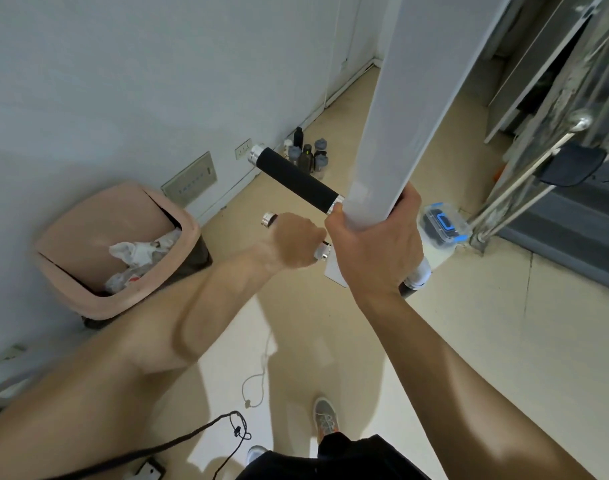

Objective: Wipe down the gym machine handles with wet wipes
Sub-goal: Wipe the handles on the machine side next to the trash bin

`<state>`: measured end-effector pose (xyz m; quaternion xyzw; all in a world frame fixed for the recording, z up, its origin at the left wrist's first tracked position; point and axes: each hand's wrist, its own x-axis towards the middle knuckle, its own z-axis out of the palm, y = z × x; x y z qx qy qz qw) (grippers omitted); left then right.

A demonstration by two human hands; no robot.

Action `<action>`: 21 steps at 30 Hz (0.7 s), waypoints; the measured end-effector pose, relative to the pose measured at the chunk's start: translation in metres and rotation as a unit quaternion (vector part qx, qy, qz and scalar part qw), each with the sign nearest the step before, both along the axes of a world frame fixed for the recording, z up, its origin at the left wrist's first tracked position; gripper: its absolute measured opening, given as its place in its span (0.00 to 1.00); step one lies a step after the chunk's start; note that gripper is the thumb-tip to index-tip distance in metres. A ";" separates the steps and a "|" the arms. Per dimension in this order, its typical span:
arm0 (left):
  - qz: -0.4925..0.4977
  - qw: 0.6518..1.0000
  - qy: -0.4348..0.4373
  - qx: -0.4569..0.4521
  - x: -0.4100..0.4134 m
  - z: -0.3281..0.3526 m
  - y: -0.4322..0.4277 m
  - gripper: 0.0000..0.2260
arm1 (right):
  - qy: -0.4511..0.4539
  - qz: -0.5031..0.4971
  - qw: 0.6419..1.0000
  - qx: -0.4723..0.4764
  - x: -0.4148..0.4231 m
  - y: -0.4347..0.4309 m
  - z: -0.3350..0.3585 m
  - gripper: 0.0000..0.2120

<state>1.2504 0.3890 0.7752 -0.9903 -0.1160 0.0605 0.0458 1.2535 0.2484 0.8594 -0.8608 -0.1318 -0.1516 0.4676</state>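
A wide grey machine bar [400, 116] comes down from the top of the view. My right hand [372, 247] grips its lower end. A black foam handle [296, 180] with chrome end caps sticks out to the left of the bar, untouched. Below it my left hand [296, 240] is curled round a second handle [269, 220], of which only the chrome ends show. No wipe is visible in either hand. A third handle end [417, 277] pokes out below my right wrist. A clear wet wipe tub [441, 226] with a blue lid stands on the floor behind.
A pink swing-lid bin [116, 251] with crumpled wipes stands against the wall at left. Several bottles [306, 154] stand by the skirting board. Steel machine frame and cables [538, 157] are at right. A black cord [178, 445] lies on the floor near my shoes [325, 420].
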 end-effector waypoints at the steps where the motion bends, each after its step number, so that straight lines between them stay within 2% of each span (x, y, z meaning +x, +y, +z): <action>1: 0.000 0.998 -0.052 -0.048 -0.001 -0.007 -0.008 0.14 | -0.009 -0.001 1.000 0.002 0.000 0.000 0.000 0.36; 3: 0.017 0.990 -0.053 -0.130 -0.002 -0.006 -0.015 0.16 | -0.018 0.003 1.000 0.001 -0.002 -0.001 0.000 0.37; 6: 0.009 0.995 0.098 -0.018 0.001 0.015 0.002 0.11 | -0.021 0.011 1.000 -0.008 -0.005 -0.004 -0.001 0.36; 7: 0.017 0.989 0.144 -0.012 0.001 0.024 0.010 0.08 | -0.022 0.011 1.000 -0.010 -0.005 -0.004 -0.001 0.36; 9: 0.027 0.983 0.178 -0.030 -0.001 0.031 0.024 0.07 | -0.023 0.009 1.000 -0.011 -0.006 -0.004 -0.001 0.36; 12: 0.033 0.988 0.143 -0.040 -0.009 0.030 0.015 0.03 | -0.028 0.002 0.999 -0.015 -0.007 -0.004 -0.001 0.36; 16: -0.002 0.996 0.065 -0.064 -0.021 0.022 -0.011 0.07 | -0.038 0.005 0.999 -0.018 -0.009 -0.005 -0.003 0.36; 19: -0.005 0.990 -0.018 -0.142 -0.038 0.017 -0.008 0.02 | -0.044 0.013 0.999 -0.027 -0.011 -0.006 -0.006 0.36; 21: -0.017 0.980 -0.090 -0.178 -0.051 0.010 -0.002 0.04 | -0.045 0.015 0.998 -0.030 -0.011 -0.007 -0.007 0.36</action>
